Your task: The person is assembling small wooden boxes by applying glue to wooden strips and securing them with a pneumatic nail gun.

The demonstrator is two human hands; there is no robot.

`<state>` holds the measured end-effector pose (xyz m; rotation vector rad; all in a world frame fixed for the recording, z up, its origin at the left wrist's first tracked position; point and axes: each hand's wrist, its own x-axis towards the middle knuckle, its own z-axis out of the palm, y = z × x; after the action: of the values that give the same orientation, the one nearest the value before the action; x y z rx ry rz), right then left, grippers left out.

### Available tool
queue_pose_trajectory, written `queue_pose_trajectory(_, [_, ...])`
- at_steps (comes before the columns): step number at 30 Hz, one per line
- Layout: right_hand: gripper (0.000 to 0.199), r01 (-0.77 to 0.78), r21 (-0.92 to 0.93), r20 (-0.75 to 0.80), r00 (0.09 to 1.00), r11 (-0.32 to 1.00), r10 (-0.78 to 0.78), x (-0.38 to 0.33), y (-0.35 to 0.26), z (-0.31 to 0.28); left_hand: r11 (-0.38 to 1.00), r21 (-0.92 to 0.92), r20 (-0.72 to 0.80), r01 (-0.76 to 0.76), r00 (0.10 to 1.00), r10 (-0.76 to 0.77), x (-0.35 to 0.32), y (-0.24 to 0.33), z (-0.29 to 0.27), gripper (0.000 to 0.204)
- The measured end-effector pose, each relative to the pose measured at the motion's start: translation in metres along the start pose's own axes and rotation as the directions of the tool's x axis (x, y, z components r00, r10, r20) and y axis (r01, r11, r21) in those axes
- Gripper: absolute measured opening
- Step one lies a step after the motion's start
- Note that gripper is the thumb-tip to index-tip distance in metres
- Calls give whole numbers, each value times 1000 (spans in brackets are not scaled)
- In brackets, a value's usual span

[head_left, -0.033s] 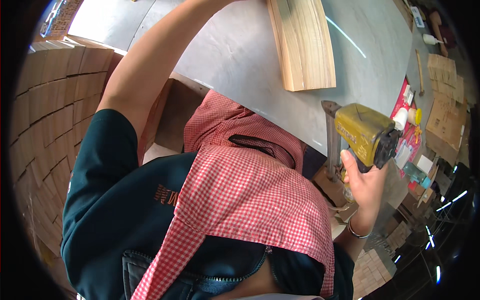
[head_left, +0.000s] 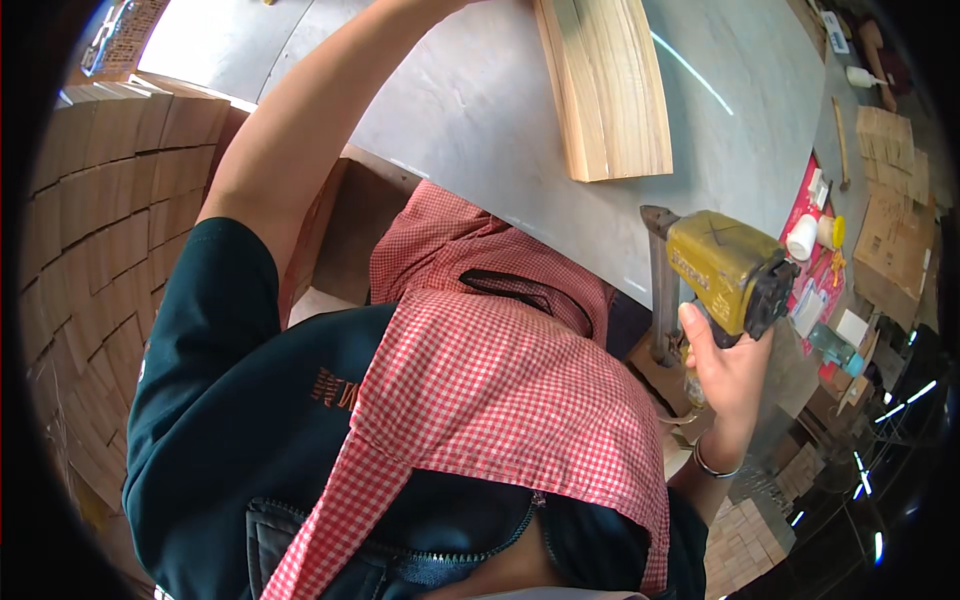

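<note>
My right hand (head_left: 728, 370) is wrapped round the grip of a yellow and black pneumatic nail gun (head_left: 722, 262). Its worn nose points toward the table and stands apart from the wood. On the grey metal tabletop (head_left: 470, 130) lies a thick block of light wooden boards (head_left: 610, 95), side by side, with its far end cut off by the top edge. My left forearm (head_left: 345, 110) reaches over the table to the left of the boards; the hand itself is beyond the top edge.
Stacked wooden blocks (head_left: 110, 220) rise like a wall on the left. To the right are a white bottle (head_left: 802, 238), a yellow-ended roll (head_left: 830, 232), a clear bottle (head_left: 836, 350), a hammer (head_left: 840, 140) and cardboard boxes (head_left: 892, 255). Part of another person (head_left: 880, 55) shows at the upper right.
The nail gun in my right hand has shifted very slightly left. My left arm and the wooden boards look the same.
</note>
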<state>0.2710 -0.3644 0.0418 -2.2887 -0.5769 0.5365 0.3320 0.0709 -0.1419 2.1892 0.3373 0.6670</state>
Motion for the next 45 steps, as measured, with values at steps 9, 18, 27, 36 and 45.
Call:
queue_pose_trajectory(9, [27, 79, 46, 60, 995, 996, -82, 4, 5, 29, 930, -237, 151, 280, 957, -249, -6, 33, -25, 46])
queue_pose_trajectory(18, [29, 103, 76, 53, 993, 992, -107, 8, 3, 37, 871, -261, 251, 416, 900, -355, -2, 40, -31, 43])
queue_pose_trajectory(27, [32, 87, 107, 31, 995, 990, -91, 7, 4, 38, 891, -270, 206, 365, 926, -317, -4, 32, -22, 43])
queue_pose_trajectory(36, [33, 14, 68, -14, 1000, 998, -14, 3, 12, 26, 976, -90, 209, 197, 962, -175, 1, 32, -24, 47])
queue_pose_trajectory(45, [38, -259, -296, -452, 886, 919, 104, -18, 142, -64, 929, -331, 271, 165, 960, -74, -3, 25, -37, 46])
